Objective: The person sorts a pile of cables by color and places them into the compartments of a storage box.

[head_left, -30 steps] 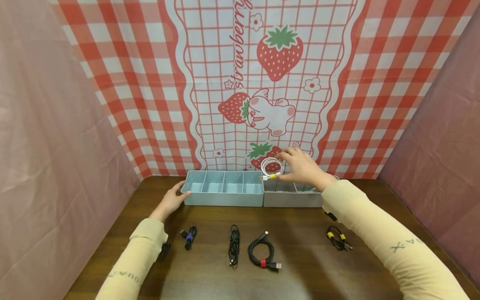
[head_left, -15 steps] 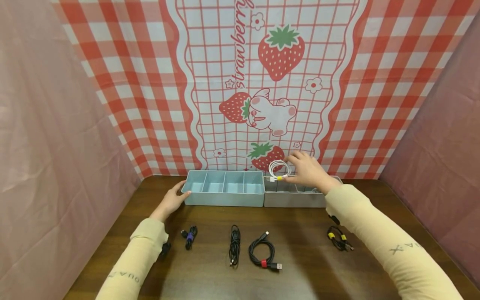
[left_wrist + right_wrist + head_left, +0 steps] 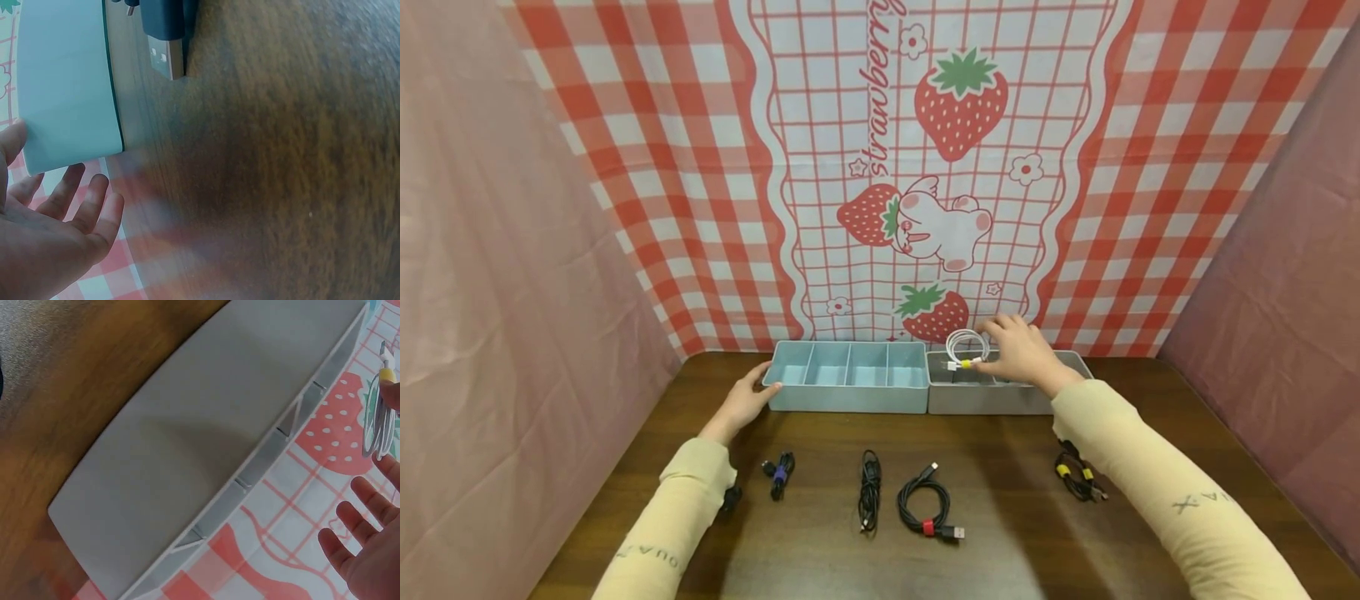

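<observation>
My right hand [image 3: 1021, 353] pinches a coiled white cable [image 3: 967, 345] with a yellow tie, held just above the left part of the grey divided box [image 3: 992, 403]. In the right wrist view the white cable [image 3: 379, 419] hangs between thumb and index finger, the other fingers of the hand [image 3: 375, 550] spread. My left hand [image 3: 743, 406] touches the left end of the light blue divided box [image 3: 848, 400], thumb at its front rim. The left wrist view shows that hand [image 3: 62, 231] with fingers extended by the end of the blue box [image 3: 69, 94].
On the wooden table [image 3: 1000, 533] lie a black cable with a purple tie [image 3: 779, 476], a long black bundle [image 3: 868, 492], a black coil with a red tie [image 3: 923, 504] and a black cable with yellow ties [image 3: 1078, 478]. A checked cloth [image 3: 700, 208] hangs behind.
My right hand has moved right and slightly down with the white cable, from near the boxes' junction to over the grey box. The left hand has stayed at the blue box.
</observation>
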Demonstrator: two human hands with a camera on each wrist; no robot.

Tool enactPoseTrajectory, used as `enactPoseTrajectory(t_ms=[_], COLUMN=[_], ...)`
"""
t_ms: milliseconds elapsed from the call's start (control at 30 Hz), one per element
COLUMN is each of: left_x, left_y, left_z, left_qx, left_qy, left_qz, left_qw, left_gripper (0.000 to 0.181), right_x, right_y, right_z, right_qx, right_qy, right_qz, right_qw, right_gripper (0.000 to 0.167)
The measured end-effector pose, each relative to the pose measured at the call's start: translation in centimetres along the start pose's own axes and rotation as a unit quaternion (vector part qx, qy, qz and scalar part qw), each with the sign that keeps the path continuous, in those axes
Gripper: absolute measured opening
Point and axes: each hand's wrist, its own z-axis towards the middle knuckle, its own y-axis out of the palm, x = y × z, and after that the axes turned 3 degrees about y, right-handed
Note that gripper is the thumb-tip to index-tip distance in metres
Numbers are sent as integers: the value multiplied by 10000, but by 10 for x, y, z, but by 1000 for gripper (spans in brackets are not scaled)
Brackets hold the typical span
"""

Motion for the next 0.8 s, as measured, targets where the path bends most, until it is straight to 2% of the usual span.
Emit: enactPoseTrajectory(t_ms=[533,800], left_x=[1,3], left_y=[2,0], left_z=[-1,-2], left_qx=[39,43], left_qy=[-17,-29], left_qz=[-47,44], left_qw=[10000,10000], left_gripper=[61,60], right_x=[12,19], right_y=[17,22], right_z=[-8,-12], right_qx=[-109,-111], right_qy=[263,260], right_qz=[18,-97], right_qw=[9996,9996], right_gripper=[70,69])
